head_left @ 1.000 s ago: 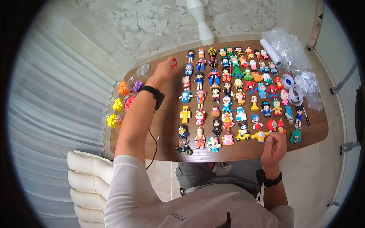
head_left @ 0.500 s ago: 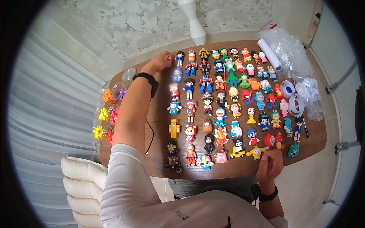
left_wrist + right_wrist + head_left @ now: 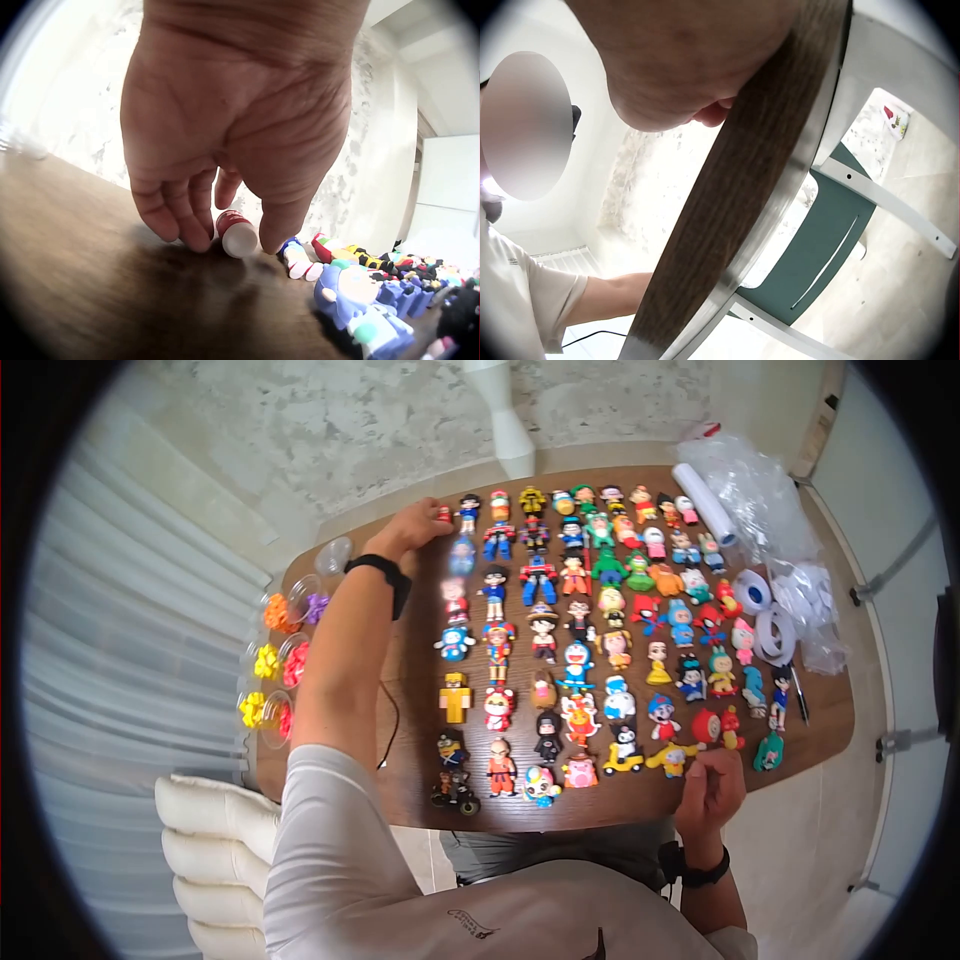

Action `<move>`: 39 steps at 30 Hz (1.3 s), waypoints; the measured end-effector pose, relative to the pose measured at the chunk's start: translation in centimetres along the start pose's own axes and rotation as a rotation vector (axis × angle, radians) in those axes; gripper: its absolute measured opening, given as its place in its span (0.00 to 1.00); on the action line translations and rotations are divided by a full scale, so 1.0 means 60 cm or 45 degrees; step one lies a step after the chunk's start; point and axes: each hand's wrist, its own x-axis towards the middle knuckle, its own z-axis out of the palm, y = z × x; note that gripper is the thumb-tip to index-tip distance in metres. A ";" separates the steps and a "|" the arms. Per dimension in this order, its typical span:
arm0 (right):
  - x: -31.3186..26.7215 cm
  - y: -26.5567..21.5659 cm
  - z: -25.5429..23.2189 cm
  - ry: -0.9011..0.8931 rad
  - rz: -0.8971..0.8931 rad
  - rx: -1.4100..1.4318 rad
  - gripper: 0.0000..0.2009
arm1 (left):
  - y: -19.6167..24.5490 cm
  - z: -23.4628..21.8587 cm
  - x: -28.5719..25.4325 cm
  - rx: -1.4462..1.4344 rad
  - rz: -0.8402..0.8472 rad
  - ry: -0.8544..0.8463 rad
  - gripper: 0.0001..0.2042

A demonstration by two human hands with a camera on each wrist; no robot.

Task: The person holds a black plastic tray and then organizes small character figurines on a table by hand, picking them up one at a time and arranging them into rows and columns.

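Note:
In the left wrist view, a small red thing with a round white base (image 3: 240, 238) lies on the table between the thumb and fingers of my left hand (image 3: 236, 127); narrow gaps show at its sides. The head view places my left hand (image 3: 412, 528) at the far left, the red thing (image 3: 444, 515) beside a dark-haired figure in blue (image 3: 469, 513). My right hand (image 3: 712, 790) rests loosely curled at the front edge, below a yellow figure (image 3: 674, 762). In the right wrist view, most of my right hand's fingers (image 3: 697, 67) are hidden.
Rows of small toy figures cover the middle and right of the brown table (image 3: 420, 780). Clear cups with coloured bows (image 3: 265, 662) stand at the left. A white roll (image 3: 704, 503), tape rings (image 3: 773, 635), plastic bags (image 3: 760, 490) and a pen (image 3: 800, 695) lie at the right.
Over the last second my left hand and the red thing have come closer to the far end of the leftmost figures. The head view has shifted. My right hand has stayed by the front edge.

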 end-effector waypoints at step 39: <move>0.051 0.021 -0.185 0.209 0.585 0.287 0.18 | 0.594 -0.017 -0.347 -0.121 1.037 -0.047 0.19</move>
